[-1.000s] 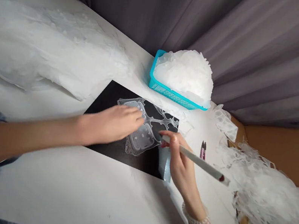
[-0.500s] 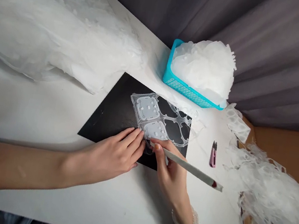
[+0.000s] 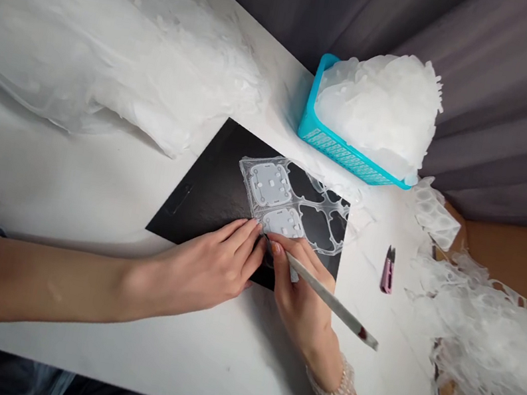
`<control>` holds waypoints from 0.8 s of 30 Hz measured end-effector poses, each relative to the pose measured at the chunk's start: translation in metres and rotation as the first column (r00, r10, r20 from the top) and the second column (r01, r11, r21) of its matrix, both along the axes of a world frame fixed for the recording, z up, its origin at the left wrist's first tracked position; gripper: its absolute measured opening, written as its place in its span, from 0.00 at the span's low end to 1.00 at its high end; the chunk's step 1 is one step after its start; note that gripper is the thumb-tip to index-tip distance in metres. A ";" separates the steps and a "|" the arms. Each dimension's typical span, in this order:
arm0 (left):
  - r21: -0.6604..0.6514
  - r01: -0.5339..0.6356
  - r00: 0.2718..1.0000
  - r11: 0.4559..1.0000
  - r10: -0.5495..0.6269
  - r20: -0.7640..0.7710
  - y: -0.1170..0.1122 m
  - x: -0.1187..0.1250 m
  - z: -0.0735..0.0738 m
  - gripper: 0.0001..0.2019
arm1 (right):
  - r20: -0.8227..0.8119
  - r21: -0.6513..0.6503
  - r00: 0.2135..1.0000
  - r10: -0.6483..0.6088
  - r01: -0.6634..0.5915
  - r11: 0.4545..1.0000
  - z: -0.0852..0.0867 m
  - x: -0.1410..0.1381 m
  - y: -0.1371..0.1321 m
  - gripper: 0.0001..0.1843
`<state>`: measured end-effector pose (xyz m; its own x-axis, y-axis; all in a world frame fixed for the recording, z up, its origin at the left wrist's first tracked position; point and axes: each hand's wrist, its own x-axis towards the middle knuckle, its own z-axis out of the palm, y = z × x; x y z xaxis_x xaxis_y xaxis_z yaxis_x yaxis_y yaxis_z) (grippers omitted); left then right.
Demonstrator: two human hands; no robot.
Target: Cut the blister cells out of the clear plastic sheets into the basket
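A clear moulded sheet (image 3: 267, 206) with frosted rounded-square pads lies on a black mat (image 3: 206, 178). Some of its openings at the right are cut through or vacant, showing black beneath. My left hand (image 3: 220, 261) presses its bunched fingertips on the near edge of the sheet, seemingly gripping it. Between the thumb and fingers of my right hand (image 3: 305, 292) is a slim pale stick-shaped tool (image 3: 331, 304), its rear end dark red and pointing right. The tool's working tip meets the sheet beside my left fingertips, mostly hidden by the hands.
A turquoise basket (image 3: 350, 161) heaped with translucent pieces (image 3: 379, 112) stands behind the mat. Pink thread snips (image 3: 388, 272) lie to the right. Tangled clear offcuts (image 3: 495, 351) fill a cardboard box (image 3: 521, 257) at the right. A large white translucent pile (image 3: 90, 54) covers the back left.
The tool's rear end has swung slightly lower and left as my right hand tilts. Both hands stay at the sheet's near edge. The whole view has shifted slightly.
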<state>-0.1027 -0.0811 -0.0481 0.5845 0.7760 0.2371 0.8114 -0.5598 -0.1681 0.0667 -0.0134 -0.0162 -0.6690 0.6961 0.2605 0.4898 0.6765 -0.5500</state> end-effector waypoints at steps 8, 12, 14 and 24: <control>0.037 0.005 1.000 0.999 -0.004 -0.026 -0.001 0.001 -0.004 0.27 | 0.067 0.175 0.998 0.006 -0.018 0.984 -0.007 0.011 -0.018 0.12; 0.025 -0.005 1.000 1.000 0.005 0.000 -0.003 0.001 -0.007 0.26 | 0.082 0.227 0.997 0.018 -0.036 0.973 -0.016 0.015 -0.018 0.13; 0.016 -0.010 1.000 1.000 0.010 0.016 -0.002 0.001 -0.008 0.25 | 0.085 0.247 0.996 0.021 -0.042 0.968 -0.021 0.013 -0.014 0.13; -0.016 0.010 0.999 1.000 -0.009 0.041 -0.002 -0.001 -0.004 0.21 | 0.050 0.244 0.998 0.024 -0.035 0.969 -0.023 0.004 -0.009 0.13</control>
<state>-0.1036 -0.0829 -0.0524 0.5821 0.7743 0.2482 0.8119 -0.5701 -0.1256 0.0710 -0.0223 -0.0395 -0.7036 0.5949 0.3886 0.4884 0.8021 -0.3436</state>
